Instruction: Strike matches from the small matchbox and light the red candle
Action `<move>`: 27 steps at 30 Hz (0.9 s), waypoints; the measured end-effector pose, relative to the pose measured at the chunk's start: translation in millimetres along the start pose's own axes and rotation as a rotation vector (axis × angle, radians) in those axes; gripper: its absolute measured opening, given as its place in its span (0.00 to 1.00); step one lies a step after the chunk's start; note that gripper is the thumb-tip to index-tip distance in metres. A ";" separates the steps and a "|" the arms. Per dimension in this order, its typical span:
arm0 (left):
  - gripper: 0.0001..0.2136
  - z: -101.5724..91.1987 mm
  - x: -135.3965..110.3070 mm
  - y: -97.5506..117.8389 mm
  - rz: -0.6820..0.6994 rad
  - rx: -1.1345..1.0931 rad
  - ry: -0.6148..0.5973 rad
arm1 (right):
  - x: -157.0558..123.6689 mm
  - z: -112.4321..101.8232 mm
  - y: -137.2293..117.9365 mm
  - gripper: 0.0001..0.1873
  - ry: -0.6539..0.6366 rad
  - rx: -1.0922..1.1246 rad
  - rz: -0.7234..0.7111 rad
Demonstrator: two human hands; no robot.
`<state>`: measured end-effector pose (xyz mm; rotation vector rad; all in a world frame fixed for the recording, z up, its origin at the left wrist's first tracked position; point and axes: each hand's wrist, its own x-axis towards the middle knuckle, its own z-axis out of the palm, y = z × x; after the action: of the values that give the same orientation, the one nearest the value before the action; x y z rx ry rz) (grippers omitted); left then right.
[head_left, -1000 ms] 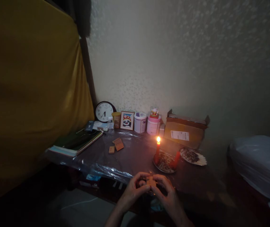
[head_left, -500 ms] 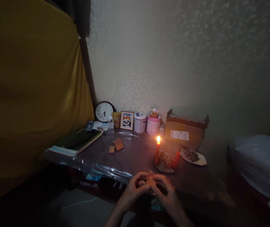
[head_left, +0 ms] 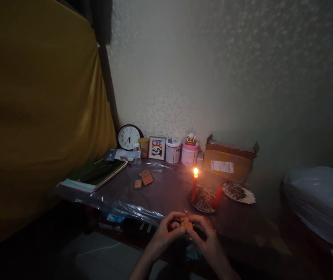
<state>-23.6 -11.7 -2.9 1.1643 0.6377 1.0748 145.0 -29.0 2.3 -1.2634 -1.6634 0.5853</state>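
Note:
At the table's near edge, my left hand (head_left: 168, 231) and my right hand (head_left: 203, 232) pinch a small tan piece (head_left: 186, 223) between them, fingers closed on its two sides. It looks like wood or card; its exact kind is too dim to make out. Just beyond my hands, a metal plate (head_left: 203, 209) bears a lit red candle (head_left: 195, 187) and a shorter unlit red candle (head_left: 218, 195). Farther left on the table lie a small tan block (head_left: 138, 184) with dark marks and a flat brown grooved piece (head_left: 146, 177).
A second plate (head_left: 230, 186) of dark bits and pale sticks (head_left: 248, 196) lies right of the candles. Along the wall stand a clock (head_left: 129, 138), a panda picture (head_left: 157, 148), tubs (head_left: 173, 151) and a cardboard box (head_left: 227, 161). Books (head_left: 94, 175) lie left; plastic sheeting covers the dark table (head_left: 166, 190).
Almost nothing differs. Both hands keep the same hold on the small tan piece, and the view has shifted very slightly.

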 end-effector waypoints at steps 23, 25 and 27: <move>0.18 2.2 0.9 -3.9 -0.007 0.001 0.006 | 0.2 -1.1 0.3 0.11 -0.114 0.100 0.010; 0.17 2.8 0.6 -2.2 -0.007 0.001 0.012 | 0.3 -1.1 0.2 0.11 -0.118 0.107 0.017; 0.17 2.9 0.6 -1.8 -0.006 -0.012 0.007 | 0.4 -1.2 -0.8 0.12 -0.122 0.114 0.021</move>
<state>-20.3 -12.4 -3.6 1.1486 0.6388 1.0768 145.7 -29.1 3.6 -1.1833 -1.6927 0.7723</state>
